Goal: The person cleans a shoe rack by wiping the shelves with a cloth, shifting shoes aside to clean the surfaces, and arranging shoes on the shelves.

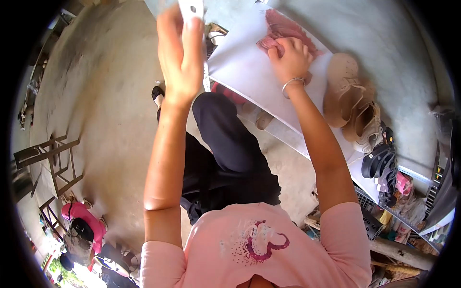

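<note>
1. Left hand [181, 62], at eleven o'clock: the grip is closed on a white piece [192, 7] with a dark hole, cut off by the frame; whether this belongs to the perforated post [207, 83] cannot be told.
2. Right hand [291, 56], at one o'clock: the grip grasps the pink cloth [287, 26], which lies on the white shelf [245, 65]. The cloth is bunched beneath the fingers, presumably giving them a thick fold to hold; its remainder spreads towards twelve.
3. Beige shoe [339, 103], at two o'clock, and black clog [376, 161], at three: both stand in a row along the wall [389, 62] side, an arrangement that probably saves depth.
4. Dark trousers [221, 125], near centre: the legs are beside the shelf's edge, probably to shorten the right arm's reach.
</note>
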